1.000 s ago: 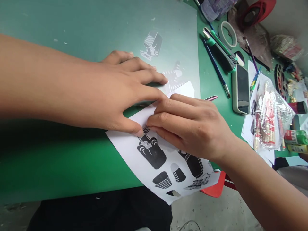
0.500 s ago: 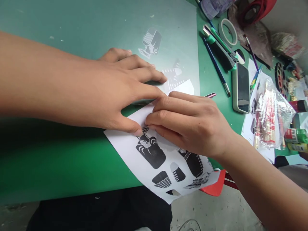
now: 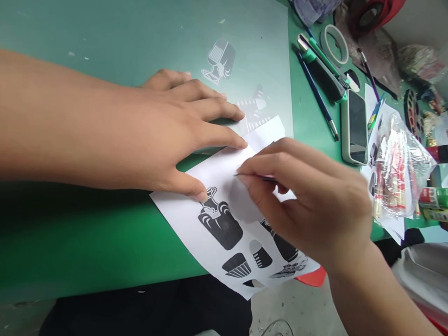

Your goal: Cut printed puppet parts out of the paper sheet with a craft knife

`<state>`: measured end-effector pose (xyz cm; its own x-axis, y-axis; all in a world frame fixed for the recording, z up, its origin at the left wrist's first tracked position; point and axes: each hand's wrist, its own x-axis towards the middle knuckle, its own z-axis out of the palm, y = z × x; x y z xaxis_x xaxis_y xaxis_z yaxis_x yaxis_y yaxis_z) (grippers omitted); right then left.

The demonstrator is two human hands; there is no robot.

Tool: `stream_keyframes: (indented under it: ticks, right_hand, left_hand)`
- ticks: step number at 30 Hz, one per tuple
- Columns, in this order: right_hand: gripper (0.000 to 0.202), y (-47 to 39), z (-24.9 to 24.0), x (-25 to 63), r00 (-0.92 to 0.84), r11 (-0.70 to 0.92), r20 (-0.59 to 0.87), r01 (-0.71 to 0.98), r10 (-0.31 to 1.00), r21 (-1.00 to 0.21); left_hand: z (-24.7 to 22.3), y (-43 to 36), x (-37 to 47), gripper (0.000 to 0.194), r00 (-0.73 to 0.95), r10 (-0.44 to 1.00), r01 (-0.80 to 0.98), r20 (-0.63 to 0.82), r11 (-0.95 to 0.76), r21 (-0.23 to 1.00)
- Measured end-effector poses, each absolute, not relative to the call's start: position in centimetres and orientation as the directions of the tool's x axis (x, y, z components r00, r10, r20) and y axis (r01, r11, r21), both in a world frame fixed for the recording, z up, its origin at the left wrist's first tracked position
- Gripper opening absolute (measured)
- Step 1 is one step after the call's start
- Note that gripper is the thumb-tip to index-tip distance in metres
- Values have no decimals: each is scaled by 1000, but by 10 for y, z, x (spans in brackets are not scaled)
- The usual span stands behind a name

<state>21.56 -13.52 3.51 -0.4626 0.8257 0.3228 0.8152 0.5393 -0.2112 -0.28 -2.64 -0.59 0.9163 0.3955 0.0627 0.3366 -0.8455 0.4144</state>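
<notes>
My left hand lies with spread fingers, its thumb and index fingertip on a white sheet printed with black shapes. Its other fingers rest on a translucent sheet that bears pale printed figures. In my right hand a thin dark tool is pinched, its fine tip over the bare upper part of the white sheet. Part of the printing is hidden under my right hand. The lower end of the white sheet hangs past the table edge.
On the green table at the right are a phone, a cutter, a brush and a tape roll. Further right lie plastic-wrapped tubes and small paint bottles. A red object shows below the table edge.
My right hand has moved right, away from my left fingertips, and now shows the thin tool between its fingers. My left hand has barely moved.
</notes>
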Motion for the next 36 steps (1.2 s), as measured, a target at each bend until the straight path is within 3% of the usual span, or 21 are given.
stream_keyframes:
  ticks: [3, 12, 24, 36]
  right_hand:
    - [14, -142, 29, 210, -483, 542, 256, 797, 837, -269]
    - [22, -134, 22, 206, -533, 589, 284, 790, 797, -171]
    - [21, -133, 22, 207, -559, 615, 287, 771, 778, -167]
    - [19, -136, 24, 210, -589, 634, 265, 762, 764, -132]
  left_hand:
    - [-12, -23, -8, 73, 923, 367, 297, 116, -870, 395]
    - [-17, -22, -9, 71, 917, 377, 300, 127, -865, 401]
    - [-12, -24, -5, 73, 899, 436, 372, 43, -810, 453]
    - [-15, -22, -7, 72, 912, 396, 326, 108, -859, 395]
